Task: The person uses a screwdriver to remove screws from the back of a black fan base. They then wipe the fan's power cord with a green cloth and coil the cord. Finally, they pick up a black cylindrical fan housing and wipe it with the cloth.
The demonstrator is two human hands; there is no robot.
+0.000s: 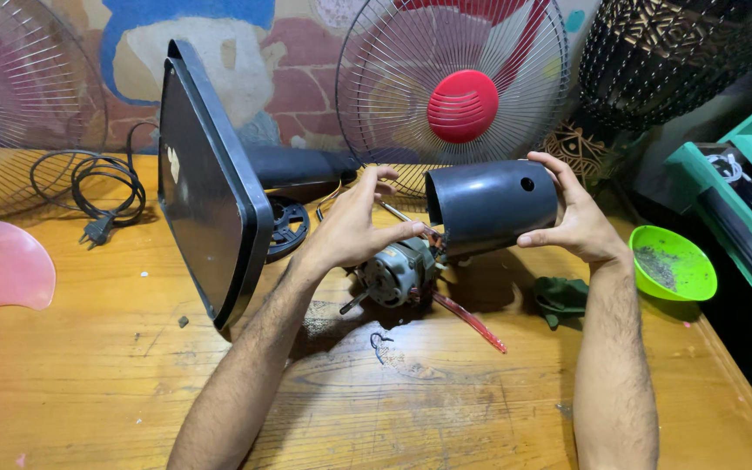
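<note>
1. wooden table (132,383): wide bare stretch below both forearms; its right edge runs just beyond the right wrist.
2. fan base (206,187): dark, tipped on edge, just left of the left hand (354,228).
3. motor housing (491,207): black cylinder, lifted, gripped by the right hand (572,218); left fingers curl at its open rim.
4. motor (396,271): on the table, under the left hand.
5. green bowl (674,263): right of the right wrist, near the table edge.

No packages, signs or screens show here. The only label-like mark is a small pale sticker (173,163) on the tilted black fan base (206,187), left of centre
</note>
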